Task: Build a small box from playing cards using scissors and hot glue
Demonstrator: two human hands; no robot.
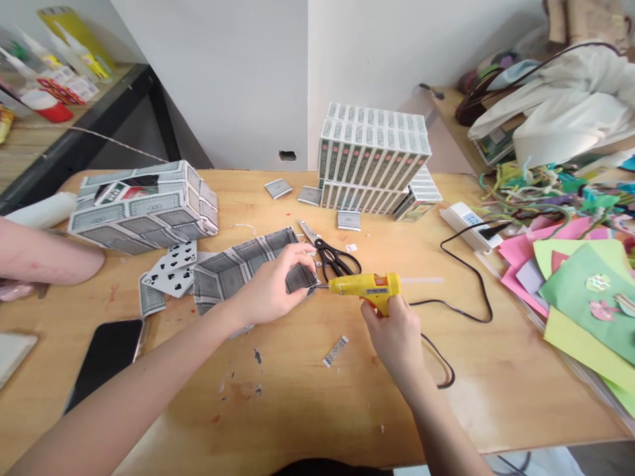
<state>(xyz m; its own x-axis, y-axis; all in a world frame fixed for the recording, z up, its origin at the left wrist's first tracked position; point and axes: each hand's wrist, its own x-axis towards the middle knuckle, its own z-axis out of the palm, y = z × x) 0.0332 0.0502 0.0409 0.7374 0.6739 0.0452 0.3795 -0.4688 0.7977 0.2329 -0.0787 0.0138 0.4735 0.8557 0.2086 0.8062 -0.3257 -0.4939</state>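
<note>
My left hand (278, 281) grips the right end of an open box made of playing cards (232, 280), its patterned card backs showing. My right hand (397, 330) is wrapped round the handle of a yellow glue gun (364, 285). The gun's nozzle points left and meets the box's right corner, by my left fingertips. Just behind the nozzle lie black-handled scissors (337, 259). A small cut strip of card (336, 351) rests on the table in front of the gun. Loose playing cards (173, 271) lie left of the box, partly under it.
A larger card-covered box (143, 208) stands at the back left, near a black phone (106, 360). Stacked card packs (374, 155) rise at the back. The gun's black cord (489, 291) curves towards a power strip (469, 225). Coloured paper (585, 291) lies at the right.
</note>
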